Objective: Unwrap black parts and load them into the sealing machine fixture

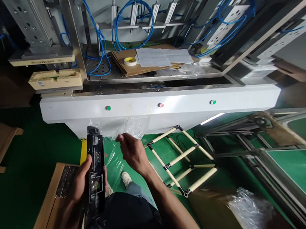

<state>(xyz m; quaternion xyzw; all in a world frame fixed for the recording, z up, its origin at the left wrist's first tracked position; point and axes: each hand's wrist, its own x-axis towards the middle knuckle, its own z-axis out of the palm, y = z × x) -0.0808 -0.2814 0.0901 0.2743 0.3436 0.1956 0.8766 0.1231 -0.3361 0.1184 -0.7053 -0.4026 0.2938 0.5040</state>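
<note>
- Two bare hands at a white machine: the left hand [80, 186] grasps a long black part [95, 158], thumb over its left edge and fingertips showing at its right.
- Fingers curled, the right hand [132, 151] pinches clear film [114, 157] stretched across the gap between the hands.
- Beyond the left thumb, the black part's far end points toward the machine's white panel [135, 103]; its other end runs back toward the person's dark clothing.
- Ahead of both hands, the panel's lower edge crosses from side to side; how much room separates it from the fingertips cannot be told.
- Farther ahead, past the panel, a metal-edged tabletop [100, 79] carries cardboard [126, 68], white papers [163, 56] and a roll of tape [130, 61].
- Right of the right hand, a cream tube frame [181, 156] stands close beside the forearm in view, narrowing the room on that side.
- Beside and below the left hand, a cardboard box [44, 213] runs its long edge back toward the body; farther left, green floor [39, 148] offers a wider stretch.
</note>
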